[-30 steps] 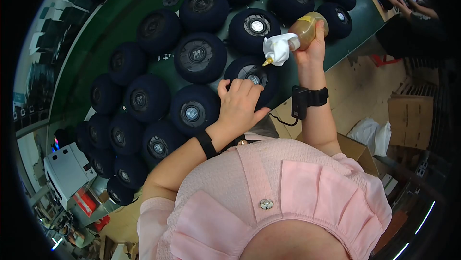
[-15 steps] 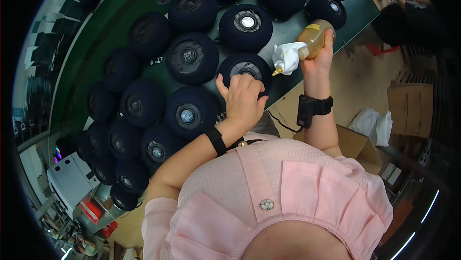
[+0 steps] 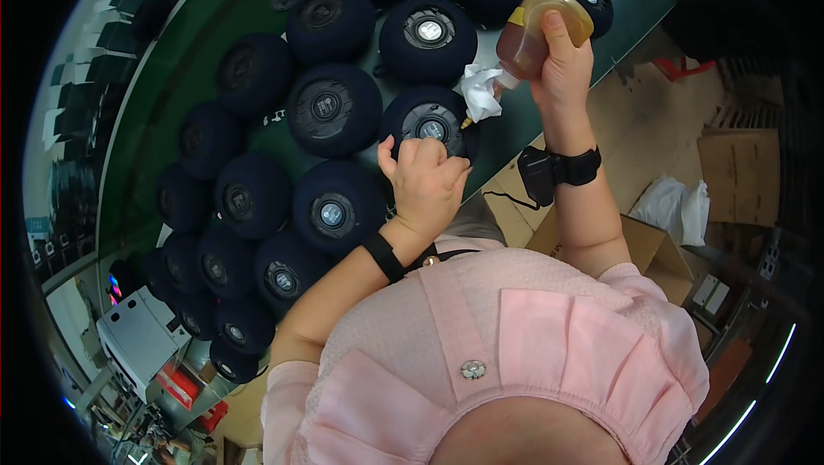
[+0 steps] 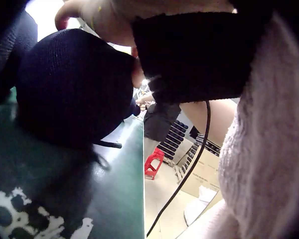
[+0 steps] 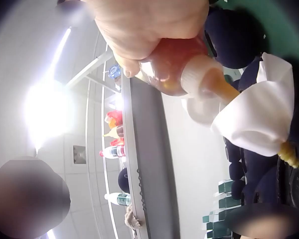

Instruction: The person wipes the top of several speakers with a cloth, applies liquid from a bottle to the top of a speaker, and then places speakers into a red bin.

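In the head view my right hand (image 3: 564, 61) grips a squeeze bottle (image 3: 525, 46) of amber liquid, tilted down. White tissue (image 3: 481, 91) is wrapped round its neck, and the yellow tip (image 3: 466, 123) is at the right edge of the nearest dark fabric-covered round unit (image 3: 432, 109). My left hand (image 3: 423, 182) rests at that unit's near side with bent fingers on it. The right wrist view shows the bottle (image 5: 172, 64), the tissue (image 5: 261, 109) and the yellow tip (image 5: 289, 155) close up. In the left wrist view dark fabric (image 4: 74, 84) fills the upper left.
Several more round dark units (image 3: 335, 109) cover the green table (image 3: 506, 134) to the left and beyond. Cardboard boxes (image 3: 738, 175) and a white bag (image 3: 674, 210) lie on the floor at the right. A white machine (image 3: 142, 332) stands at the lower left.
The bottle has swung up to a steeper tilt, its tip moving left to the unit's edge. My left hand has shifted slightly left with the unit in view and stays at it.
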Demonstrator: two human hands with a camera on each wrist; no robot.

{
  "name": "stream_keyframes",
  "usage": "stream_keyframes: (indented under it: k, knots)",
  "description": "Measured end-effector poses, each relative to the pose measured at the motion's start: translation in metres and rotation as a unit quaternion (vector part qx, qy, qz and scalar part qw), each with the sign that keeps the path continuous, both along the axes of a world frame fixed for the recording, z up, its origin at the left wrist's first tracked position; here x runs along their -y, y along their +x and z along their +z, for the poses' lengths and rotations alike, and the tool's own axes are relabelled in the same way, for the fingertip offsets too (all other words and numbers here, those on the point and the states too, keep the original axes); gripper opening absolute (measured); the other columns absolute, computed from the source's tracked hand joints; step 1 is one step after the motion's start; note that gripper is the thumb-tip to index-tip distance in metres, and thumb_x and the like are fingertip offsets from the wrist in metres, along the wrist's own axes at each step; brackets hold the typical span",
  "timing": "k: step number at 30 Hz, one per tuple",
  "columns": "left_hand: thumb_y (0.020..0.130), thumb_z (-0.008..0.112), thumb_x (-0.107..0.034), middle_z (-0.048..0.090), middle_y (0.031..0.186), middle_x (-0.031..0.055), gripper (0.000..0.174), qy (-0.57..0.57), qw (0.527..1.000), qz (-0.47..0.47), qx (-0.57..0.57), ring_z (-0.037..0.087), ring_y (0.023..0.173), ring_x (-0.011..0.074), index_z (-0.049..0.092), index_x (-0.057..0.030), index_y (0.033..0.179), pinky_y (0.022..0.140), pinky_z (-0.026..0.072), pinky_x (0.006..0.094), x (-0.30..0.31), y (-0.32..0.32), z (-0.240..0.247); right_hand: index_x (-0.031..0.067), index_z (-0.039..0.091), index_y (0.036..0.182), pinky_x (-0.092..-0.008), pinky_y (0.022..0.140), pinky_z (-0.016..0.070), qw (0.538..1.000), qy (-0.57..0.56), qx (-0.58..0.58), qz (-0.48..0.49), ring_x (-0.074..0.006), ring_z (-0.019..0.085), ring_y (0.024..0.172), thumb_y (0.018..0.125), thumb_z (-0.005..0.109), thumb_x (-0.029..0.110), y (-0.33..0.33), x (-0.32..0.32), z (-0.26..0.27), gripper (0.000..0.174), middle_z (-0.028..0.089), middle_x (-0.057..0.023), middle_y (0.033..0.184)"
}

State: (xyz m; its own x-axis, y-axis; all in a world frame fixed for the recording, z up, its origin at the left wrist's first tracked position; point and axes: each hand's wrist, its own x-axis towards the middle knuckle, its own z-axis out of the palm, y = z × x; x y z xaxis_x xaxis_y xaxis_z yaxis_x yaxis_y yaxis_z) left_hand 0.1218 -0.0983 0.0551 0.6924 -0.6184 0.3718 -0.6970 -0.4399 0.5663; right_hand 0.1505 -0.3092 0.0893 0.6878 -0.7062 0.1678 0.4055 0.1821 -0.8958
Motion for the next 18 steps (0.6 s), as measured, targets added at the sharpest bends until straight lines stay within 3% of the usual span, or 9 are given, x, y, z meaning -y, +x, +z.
stream_keyframes:
  k: [2, 7, 11, 18]
  knots:
    - [0.062, 0.073, -0.014, 0.042, 0.072, -0.001, 0.009, -0.007, 1.0, -0.003, -0.005, 0.044, 0.078, 0.0188, 0.067, -0.0166, 0.068, 0.093, 0.0237, 0.051, 0.0, 0.0, -0.002, -0.0009, 0.056, 0.103, -0.0278, 0.074, 0.0493, 0.999, 0.038, 0.02, 0.024, -0.0145, 0.06, 0.081, 0.081, 0.068, 0.014, 0.004, -0.004, 0.004, 0.029, 0.062, -0.0068, 0.092]
    - [0.063, 0.072, -0.013, 0.041, 0.072, -0.001, 0.009, -0.015, 1.0, -0.007, -0.015, 0.044, 0.077, 0.0186, 0.066, -0.0164, 0.068, 0.094, 0.0221, 0.0533, 0.0, 0.001, 0.0, -0.0013, 0.057, 0.102, -0.0275, 0.075, 0.0493, 0.999, -0.002, -0.008, 0.04, -0.0142, 0.06, 0.082, 0.079, 0.07, 0.013, 0.011, -0.006, 0.0, 0.031, 0.063, -0.0073, 0.093]
    - [0.062, 0.075, -0.014, 0.041, 0.071, 0.0003, 0.011, -0.003, 1.0, -0.018, -0.007, 0.043, 0.077, 0.0199, 0.068, -0.015, 0.07, 0.094, 0.0245, 0.0491, -0.002, 0.002, 0.0, -0.0011, 0.056, 0.102, -0.0277, 0.076, 0.0495, 0.999, -0.035, -0.011, 0.038, -0.0144, 0.061, 0.083, 0.077, 0.071, 0.012, 0.018, -0.008, -0.003, 0.032, 0.063, -0.0077, 0.094]
    - [0.061, 0.074, -0.01, 0.042, 0.071, 0.0018, 0.012, -0.03, 0.999, -0.024, -0.014, 0.045, 0.075, 0.0209, 0.066, -0.0123, 0.07, 0.093, 0.029, 0.0502, -0.004, 0.007, 0.0, -0.0004, 0.055, 0.104, -0.0291, 0.075, 0.0503, 0.999, -0.021, -0.001, 0.031, -0.0154, 0.061, 0.083, 0.08, 0.068, 0.013, 0.019, -0.005, -0.006, 0.031, 0.062, -0.0081, 0.095]
